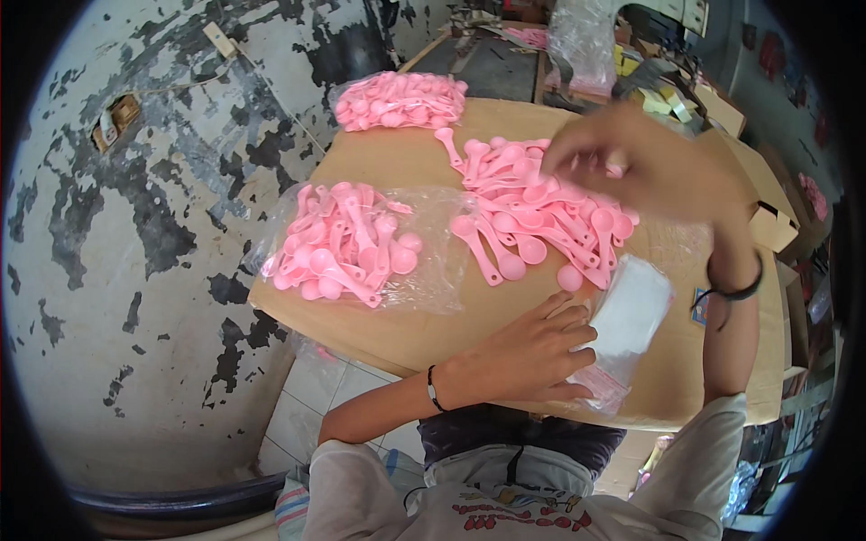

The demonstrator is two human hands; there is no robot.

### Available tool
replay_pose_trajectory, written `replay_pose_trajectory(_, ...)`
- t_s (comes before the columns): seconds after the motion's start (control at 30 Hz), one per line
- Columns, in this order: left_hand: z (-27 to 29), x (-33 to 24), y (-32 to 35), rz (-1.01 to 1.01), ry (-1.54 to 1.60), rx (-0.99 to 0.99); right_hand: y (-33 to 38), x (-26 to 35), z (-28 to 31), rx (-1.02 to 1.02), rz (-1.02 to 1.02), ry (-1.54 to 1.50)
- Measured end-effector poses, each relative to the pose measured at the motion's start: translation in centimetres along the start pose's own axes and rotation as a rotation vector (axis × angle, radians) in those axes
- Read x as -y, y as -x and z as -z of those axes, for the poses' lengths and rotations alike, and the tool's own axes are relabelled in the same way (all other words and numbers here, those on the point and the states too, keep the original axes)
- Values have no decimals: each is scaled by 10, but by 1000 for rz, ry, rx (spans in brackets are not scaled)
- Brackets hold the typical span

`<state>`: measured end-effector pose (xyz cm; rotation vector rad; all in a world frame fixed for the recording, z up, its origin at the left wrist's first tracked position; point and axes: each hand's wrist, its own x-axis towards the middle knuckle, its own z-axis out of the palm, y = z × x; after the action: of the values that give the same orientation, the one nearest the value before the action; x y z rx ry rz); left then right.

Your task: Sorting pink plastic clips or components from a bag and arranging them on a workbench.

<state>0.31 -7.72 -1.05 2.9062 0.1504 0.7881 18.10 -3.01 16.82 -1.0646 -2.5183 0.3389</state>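
Note:
Pink plastic scoop spoons (532,212) lie in a loose pile on the brown cardboard-covered table (406,338). My right hand (645,162) is over the right far side of this pile, smeared by motion. A small pink shape shows by its fingers, but I cannot tell whether it is held. At the near side my left hand (541,352) lies with fingers apart on the left edge of a stack of clear and white plastic bags (629,307). One spoon's bowl touches or nearly touches the stack's far end.
Left of the pile, more pink spoons (338,248) sit on a clear plastic bag (433,270). A filled bag of pink spoons (401,101) rests at the far left edge. Open cardboard boxes (753,185) stand along the right, and a peeling wall (171,298) rises at the left.

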Motion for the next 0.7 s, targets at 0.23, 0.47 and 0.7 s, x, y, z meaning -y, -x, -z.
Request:
replay_pose_trajectory(0.23, 44, 3, 31, -5, 159, -234, -44, -42, -147, 159, 231, -13)
replay_pose_trajectory(0.47, 138, 123, 156, 793, -467, -634, -92, -33, -217, 78, 320, 6)
replay_pose_trajectory(0.7, 152, 183, 229, 1113, 120, -387, -150, -28, -274, 275, 280, 199)
